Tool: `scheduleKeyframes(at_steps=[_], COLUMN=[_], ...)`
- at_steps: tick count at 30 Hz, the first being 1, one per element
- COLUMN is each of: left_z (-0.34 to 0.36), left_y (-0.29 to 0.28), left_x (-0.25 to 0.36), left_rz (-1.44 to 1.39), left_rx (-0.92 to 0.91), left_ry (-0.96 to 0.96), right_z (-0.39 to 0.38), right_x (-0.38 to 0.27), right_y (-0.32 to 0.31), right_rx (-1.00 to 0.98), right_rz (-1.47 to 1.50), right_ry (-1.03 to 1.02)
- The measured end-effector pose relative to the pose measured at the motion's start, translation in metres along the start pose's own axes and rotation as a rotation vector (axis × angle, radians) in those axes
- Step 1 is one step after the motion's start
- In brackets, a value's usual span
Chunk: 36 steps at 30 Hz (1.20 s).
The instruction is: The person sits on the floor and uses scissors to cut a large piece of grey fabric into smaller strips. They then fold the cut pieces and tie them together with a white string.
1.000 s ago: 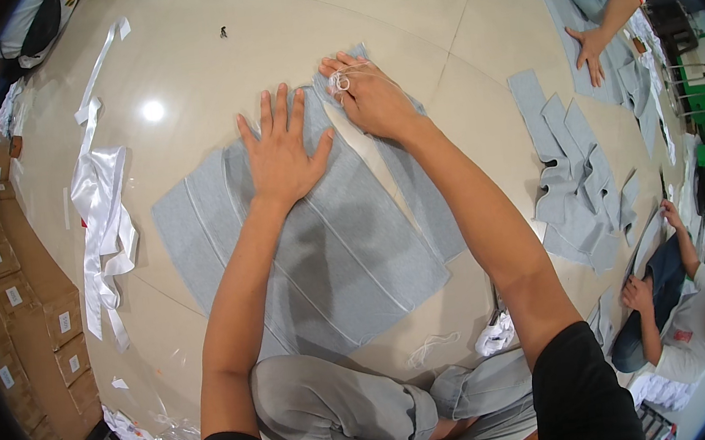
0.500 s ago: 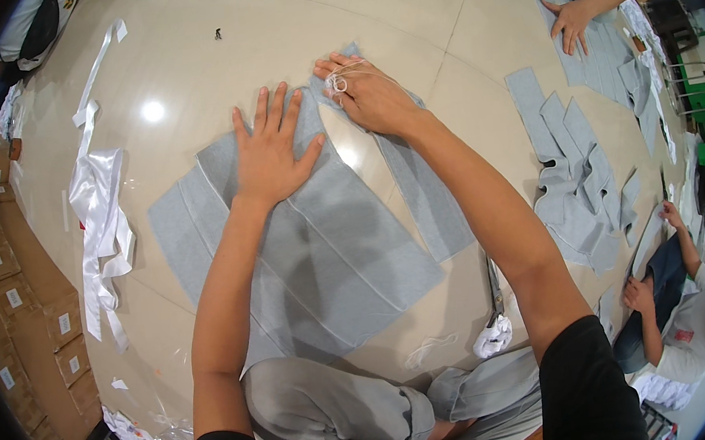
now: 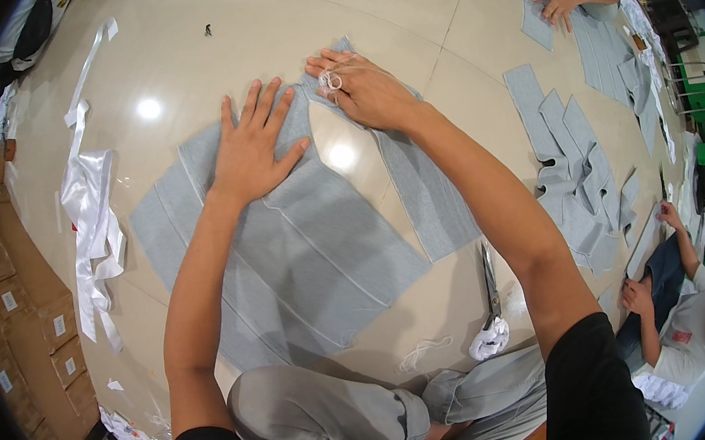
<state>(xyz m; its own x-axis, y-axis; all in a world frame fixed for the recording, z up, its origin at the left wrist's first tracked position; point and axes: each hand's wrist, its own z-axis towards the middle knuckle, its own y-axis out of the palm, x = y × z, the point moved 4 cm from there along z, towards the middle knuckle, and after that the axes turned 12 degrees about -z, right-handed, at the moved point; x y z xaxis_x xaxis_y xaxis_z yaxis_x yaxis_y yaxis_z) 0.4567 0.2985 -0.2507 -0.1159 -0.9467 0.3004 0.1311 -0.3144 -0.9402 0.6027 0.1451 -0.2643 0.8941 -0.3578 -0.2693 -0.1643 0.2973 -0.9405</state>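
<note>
A grey-blue fabric panel (image 3: 330, 248) with stitched seams lies flat on the tiled floor in front of me. My left hand (image 3: 254, 149) rests flat on its upper part, fingers spread and pointing away. Farther right, my right hand (image 3: 366, 91) presses on a narrower strip of the same fabric (image 3: 426, 187), near where it meets the panel. White thread (image 3: 329, 80) is looped around the right-hand fingers; their undersides are hidden. Between strip and panel a wedge of bare floor shows. Scissors (image 3: 490, 287) with white cloth wrapped on the handles lie by my right forearm.
Several cut grey fabric strips (image 3: 572, 165) lie to the right, near two co-workers handling cloth. White satin ribbon (image 3: 92, 203) trails along the left, beside stacked cardboard boxes (image 3: 26, 311). Loose white thread (image 3: 424, 349) sits near my folded legs.
The left hand has shifted slightly left with the panel under it, and the gap to the strip looks wider. At the upper right, the co-worker's hand has moved a grey piece up and left.
</note>
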Motion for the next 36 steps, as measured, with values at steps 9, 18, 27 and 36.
scheduleKeyframes(at_steps=[9, 18, 27, 36], left_z=[0.0, 0.002, 0.002, 0.002], left_y=[-0.004, -0.006, -0.005, -0.006], left_x=[-0.009, -0.017, -0.022, -0.025], left_rz=[0.012, 0.027, 0.035, 0.05], left_rx=[-0.077, -0.131, -0.165, -0.147], left_ry=[0.07, 0.127, 0.162, 0.19], right_z=[0.001, 0.0, -0.001, -0.001], right_x=[0.001, 0.001, 0.002, 0.003], right_y=[0.0, -0.002, -0.003, -0.005], right_rx=[-0.036, -0.035, -0.058, -0.039], right_rz=[0.0, 0.015, -0.014, 0.034], right_ry=[-0.006, -0.027, -0.051, -0.058])
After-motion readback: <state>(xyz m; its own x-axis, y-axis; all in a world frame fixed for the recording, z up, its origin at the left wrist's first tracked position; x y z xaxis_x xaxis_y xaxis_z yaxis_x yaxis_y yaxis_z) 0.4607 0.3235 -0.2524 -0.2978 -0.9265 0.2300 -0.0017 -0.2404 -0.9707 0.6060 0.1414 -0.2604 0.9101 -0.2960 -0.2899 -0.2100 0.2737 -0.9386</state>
